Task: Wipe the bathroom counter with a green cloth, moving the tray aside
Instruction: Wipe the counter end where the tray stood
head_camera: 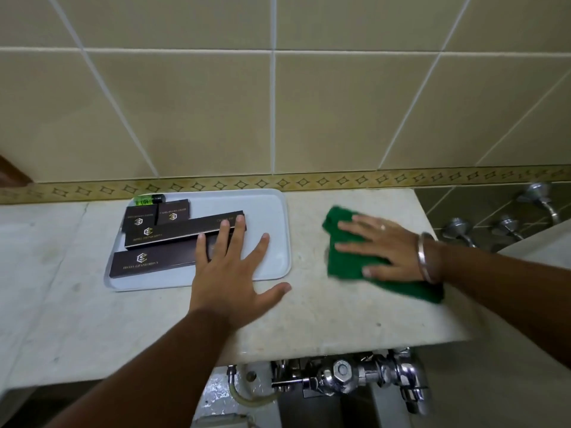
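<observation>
While the left hand (230, 267) lies flat and spread across the near right part of the pale grey plastic tray (272, 211), the right hand (383, 245), fingers splayed, presses the crumpled green cloth (343, 261) onto the pale stone bench (309, 319), well apart from the tray.

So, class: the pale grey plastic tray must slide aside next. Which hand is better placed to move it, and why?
Left. The left hand already lies spread across the pale grey plastic tray, while the right hand presses the green cloth flat on the counter.

Beige tiled wall (191, 112), patterned border strip (340, 180); chrome taps (537, 196) right, chrome valve (343, 375) below.
</observation>
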A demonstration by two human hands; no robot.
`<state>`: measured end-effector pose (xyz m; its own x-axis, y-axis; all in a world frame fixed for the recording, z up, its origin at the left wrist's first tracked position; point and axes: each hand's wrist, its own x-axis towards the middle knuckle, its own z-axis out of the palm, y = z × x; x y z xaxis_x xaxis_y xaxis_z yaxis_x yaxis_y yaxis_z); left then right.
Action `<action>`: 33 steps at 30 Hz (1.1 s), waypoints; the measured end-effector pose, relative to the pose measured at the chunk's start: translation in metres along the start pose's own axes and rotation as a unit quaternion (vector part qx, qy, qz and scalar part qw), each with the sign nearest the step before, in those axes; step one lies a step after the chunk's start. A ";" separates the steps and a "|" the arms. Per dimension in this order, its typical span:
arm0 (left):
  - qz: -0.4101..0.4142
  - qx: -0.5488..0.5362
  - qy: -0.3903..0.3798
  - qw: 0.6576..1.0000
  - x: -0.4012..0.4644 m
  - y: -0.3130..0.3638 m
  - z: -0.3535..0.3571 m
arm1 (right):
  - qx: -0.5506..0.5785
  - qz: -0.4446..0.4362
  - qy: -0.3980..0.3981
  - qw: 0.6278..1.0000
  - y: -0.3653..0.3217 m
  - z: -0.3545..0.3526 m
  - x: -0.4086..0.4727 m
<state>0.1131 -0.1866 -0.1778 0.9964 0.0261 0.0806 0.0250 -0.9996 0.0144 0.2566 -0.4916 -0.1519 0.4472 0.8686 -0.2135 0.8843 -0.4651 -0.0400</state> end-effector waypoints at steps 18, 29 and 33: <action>-0.016 -0.001 -0.025 1.000 -0.010 -0.024 0.007 | 0.027 0.335 0.041 0.941 -0.061 0.025 0.060; -0.001 -0.014 -0.006 1.000 -0.013 -0.020 -0.004 | 0.150 0.471 -0.009 0.869 0.023 0.008 0.009; 0.005 -0.031 0.009 0.999 -0.001 -0.020 0.004 | -0.024 0.345 -0.003 0.938 -0.028 0.008 0.044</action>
<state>0.1119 -0.1668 -0.1825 0.9950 0.0160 0.0991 0.0087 -0.9972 0.0746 0.2499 -0.4417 -0.1683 0.9147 0.3626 -0.1783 0.3900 -0.9077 0.1546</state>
